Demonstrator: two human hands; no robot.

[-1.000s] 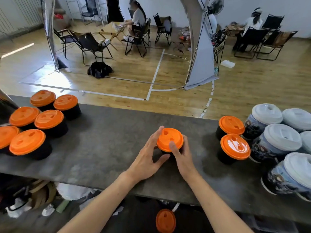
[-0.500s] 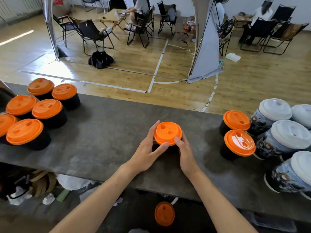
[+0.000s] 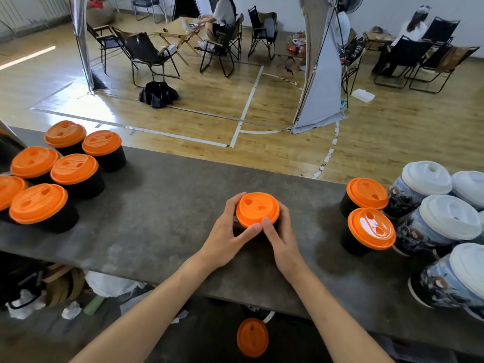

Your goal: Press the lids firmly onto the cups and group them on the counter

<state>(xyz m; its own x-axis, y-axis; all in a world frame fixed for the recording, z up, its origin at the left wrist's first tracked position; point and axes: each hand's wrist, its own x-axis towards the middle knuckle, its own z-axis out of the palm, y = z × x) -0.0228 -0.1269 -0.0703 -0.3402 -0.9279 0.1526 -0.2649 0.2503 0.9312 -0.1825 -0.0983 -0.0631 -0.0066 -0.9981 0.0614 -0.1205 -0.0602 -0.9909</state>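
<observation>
**While Seating the Lid: Clasped From Both Sides**

While working outward from the body, starting at 6 o'clock: a spare lid (image 3: 252,337) lying below the worktop's (image 3: 162,218) near edge, on something lower and unclear, out of play for now. Just beyond, at dead centre, left hand (image 3: 225,239) and right hand (image 3: 284,239) curled round an orange lid (image 3: 258,209) from 9 and 3 o'clock, thumbs meeting tip to tip on its near rim, fingers wrapped over the sides. Underneath, mostly hidden, a black cup (image 3: 237,231) standing on the worktop. Gripped this way, most likely, to squeeze the rim down evenly all round and stop the cup sliding; seal not checkable from above. Set apart at 9 o'clock, a cluster of orange-lidded cups (image 3: 76,176), packed close, seemingly the finished group. Parked at 3 o'clock, a pair of orange-lidded cups (image 3: 370,229) just beside white-lidded printed cups (image 3: 445,218), apparently sorted by kind. Probably next: carrying the centre cup to one cluster. Farther off at 12 o'clock, wooden floor (image 3: 209,121), folding chairs (image 3: 146,53), seated people (image 3: 222,14).
</observation>
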